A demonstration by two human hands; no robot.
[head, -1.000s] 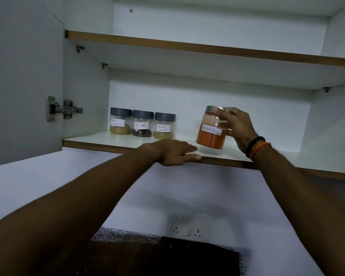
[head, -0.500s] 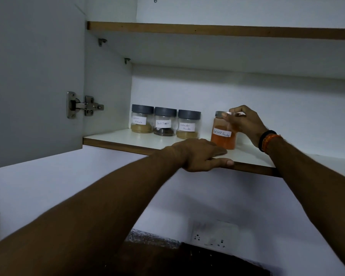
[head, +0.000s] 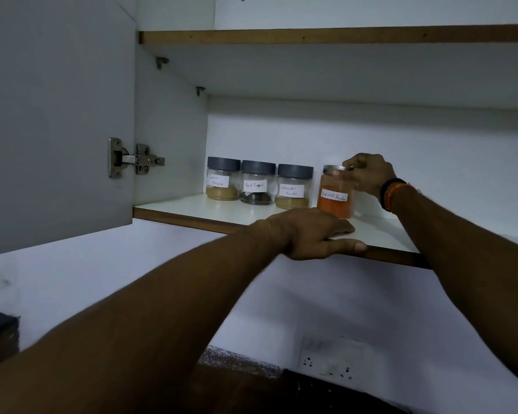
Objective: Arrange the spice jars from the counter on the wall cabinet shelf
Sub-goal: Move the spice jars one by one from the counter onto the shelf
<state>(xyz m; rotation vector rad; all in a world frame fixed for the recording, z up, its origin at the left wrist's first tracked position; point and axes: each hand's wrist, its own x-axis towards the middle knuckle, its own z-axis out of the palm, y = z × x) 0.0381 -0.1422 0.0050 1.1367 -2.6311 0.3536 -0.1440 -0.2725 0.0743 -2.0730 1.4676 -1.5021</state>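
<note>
Red chilli jar [head: 335, 195] standing upright on the cabinet shelf [head: 192, 206], last in a row of four.

Right hand [head: 368, 174] curled over the jar's metal lid [head: 332, 168], fingers clasped on its rim, grip fastened on the jar. Left hand [head: 308, 231] laid flat on the shelf's front edge, fingers straight, thumb under the lip, grip released. To the left, close together in a line: garam masala jar [head: 222, 183], black pepper jar [head: 257, 186], coriander jar [head: 293, 189], all grey-capped, labels forward. Chilli jar just beside the coriander one. Cabinet door [head: 57, 115] swung wide at left.
</note>
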